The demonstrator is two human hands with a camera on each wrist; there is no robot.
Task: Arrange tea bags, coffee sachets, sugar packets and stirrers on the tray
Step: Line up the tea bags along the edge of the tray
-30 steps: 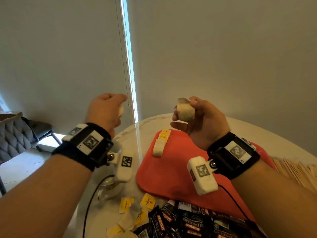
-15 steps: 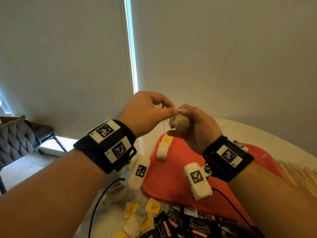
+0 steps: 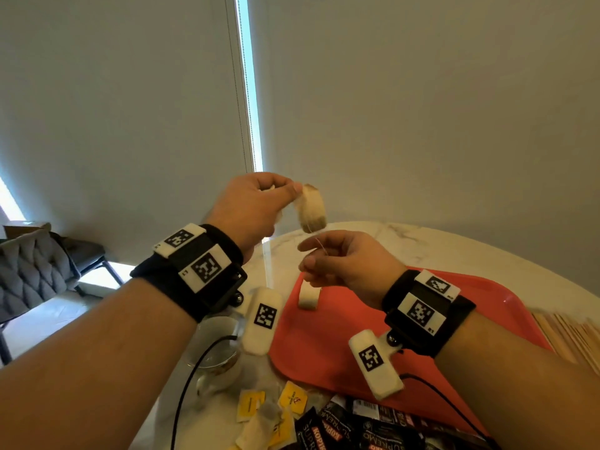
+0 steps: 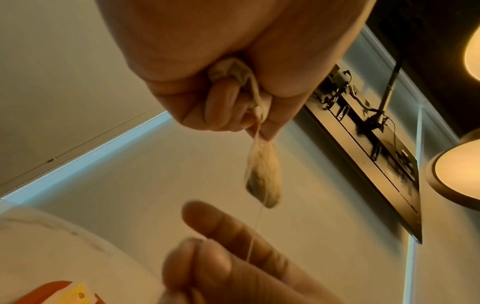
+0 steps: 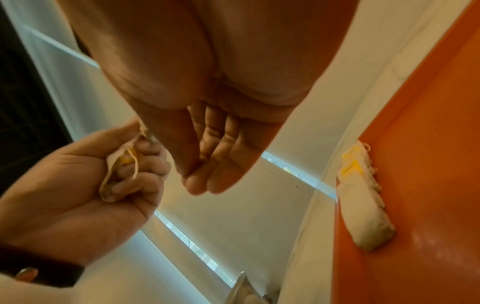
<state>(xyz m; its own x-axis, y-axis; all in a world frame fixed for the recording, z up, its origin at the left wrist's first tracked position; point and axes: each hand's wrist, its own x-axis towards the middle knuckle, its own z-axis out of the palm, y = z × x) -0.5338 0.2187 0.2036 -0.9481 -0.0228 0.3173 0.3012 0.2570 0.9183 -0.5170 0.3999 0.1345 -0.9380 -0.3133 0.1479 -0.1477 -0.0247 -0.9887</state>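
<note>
Tea bag (image 3: pixel 311 207): it hangs in the air above the far left corner of the tray, pinched at its top edge by your left hand (image 3: pixel 251 206), so its own weight pulls it straight.
String (image 4: pixel 255 230): it runs taut from the bag's lower end down to your right hand (image 3: pixel 347 263); you seem to be drawing it out to untangle it before laying the bag down.
Left fingers (image 4: pixel 223 107): curled tight, thumb and forefinger nipping the bag, with a second crumpled tea bag (image 5: pixel 118 170) and its yellow tag balled in the palm.
Right fingers (image 5: pixel 207 179): only loosely bent, thumb against forefinger nipping the thread; nothing else is held.
Tray (image 3: pixel 341 339): red, lying on the desk (image 3: pixel 422 245) below both hands, with one tea bag already placed (image 3: pixel 308 297) at its far left corner and the rest of its surface bare.
Near edge: loose yellow-tagged tea bags (image 3: pixel 269 414) and black coffee sachets (image 3: pixel 354 430) lie heaped on the desk, off the tray.
Right side: wooden stirrers (image 3: pixel 571 336) lie on the desk beyond the tray's right rim.
Left side: a glass cup (image 3: pixel 214 352) stands just beside the tray, under your left wrist.
Obstacles: watch the taut thread and the wrist cables (image 3: pixel 194 378) near the cup; your way down to the tray looks clear.
</note>
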